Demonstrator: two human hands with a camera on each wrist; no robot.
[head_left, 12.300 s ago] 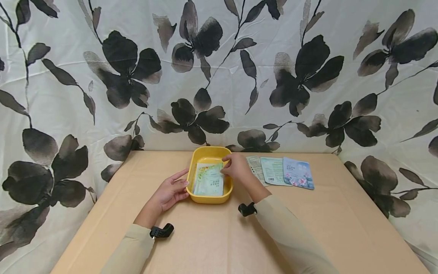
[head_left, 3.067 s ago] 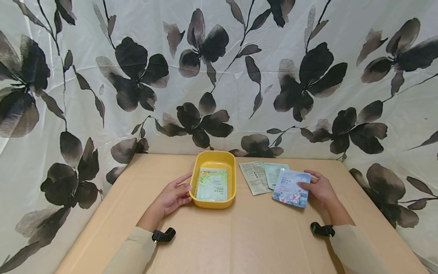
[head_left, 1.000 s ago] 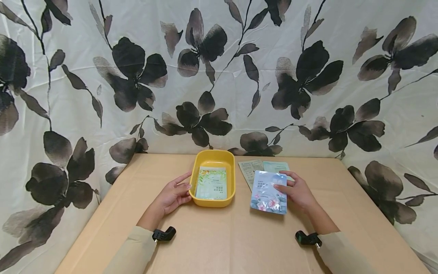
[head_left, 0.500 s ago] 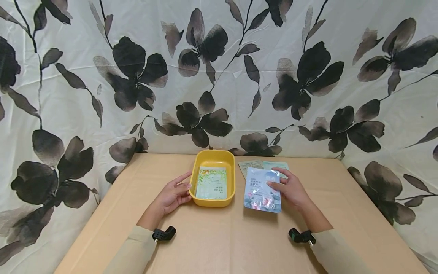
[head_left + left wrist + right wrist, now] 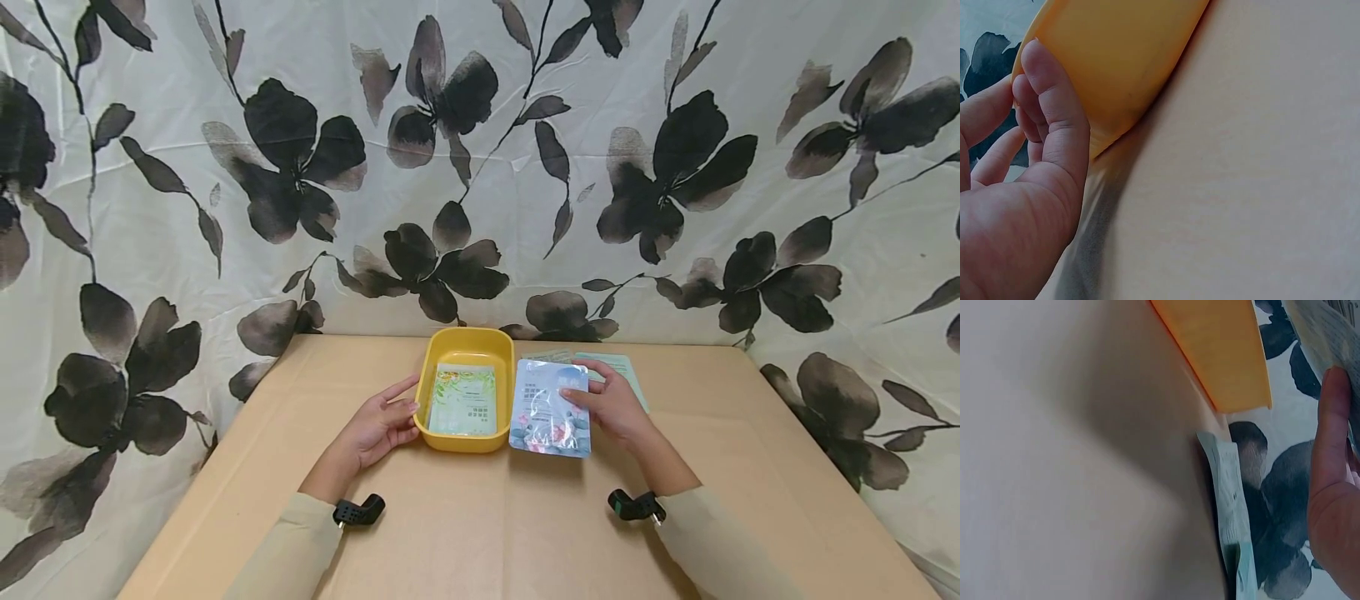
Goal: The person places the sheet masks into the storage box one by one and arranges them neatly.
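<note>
The left hand (image 5: 384, 429) is holding the left rim of the yellow tray (image 5: 463, 444), its fingertips resting against the rim and outer wall. The right hand (image 5: 618, 408) is pinching the right edge of the blue packet (image 5: 542, 421), with the thumb lying on the printed front. The blue packet is hanging above the table (image 5: 480, 533), just beside the tray's right side; whether the two are touching, I cannot tell. Inside the tray, the green leaf-print packet (image 5: 463, 402) is lying flat. Farther right, beyond the blue packet, the teal packet (image 5: 622, 365) and the grey-green packet (image 5: 549, 357) are lying partly hidden. The floral cloth (image 5: 547, 283) is hanging along the table's far side.
</note>
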